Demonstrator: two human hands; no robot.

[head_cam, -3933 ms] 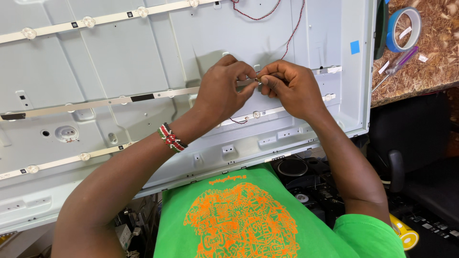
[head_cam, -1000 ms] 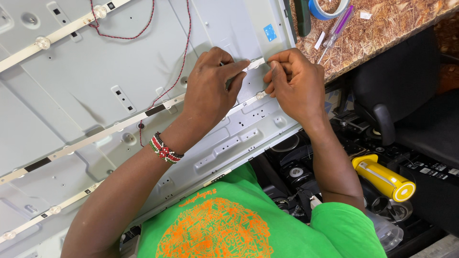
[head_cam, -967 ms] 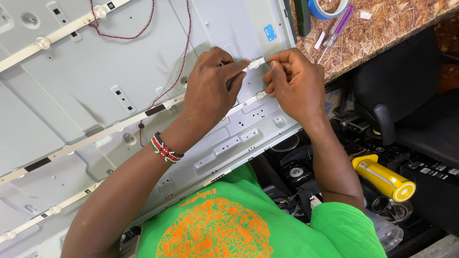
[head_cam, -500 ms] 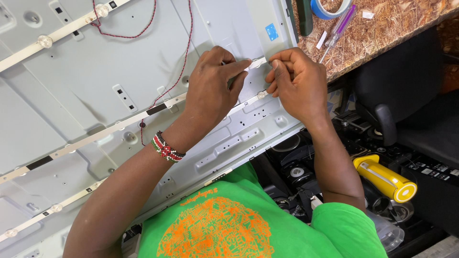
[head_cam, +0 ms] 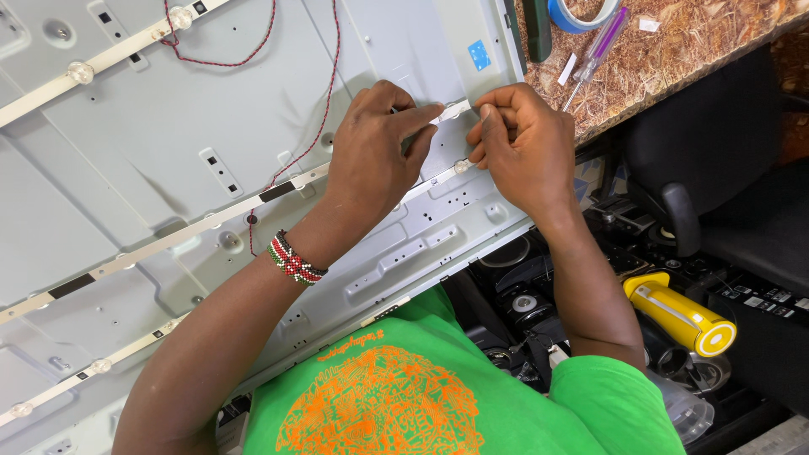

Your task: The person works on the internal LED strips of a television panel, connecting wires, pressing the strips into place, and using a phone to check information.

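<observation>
Both hands pinched the light strip near the right edge of the white back panel: left hand gripping one side, right hand the other. Even, gentle pressure seemed wisest to avoid snapping it.

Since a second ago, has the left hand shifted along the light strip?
No. The left hand stays pinching the light strip at the same spot, just below the blue sticker.

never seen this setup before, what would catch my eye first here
Both hands meet at the middle: the left hand and right hand pinch a thin white LED strip lying on the big pale grey metal back panel. A red-and-black twisted wire trails across the panel's top, and a yellow cylindrical tool lies lower right.
</observation>
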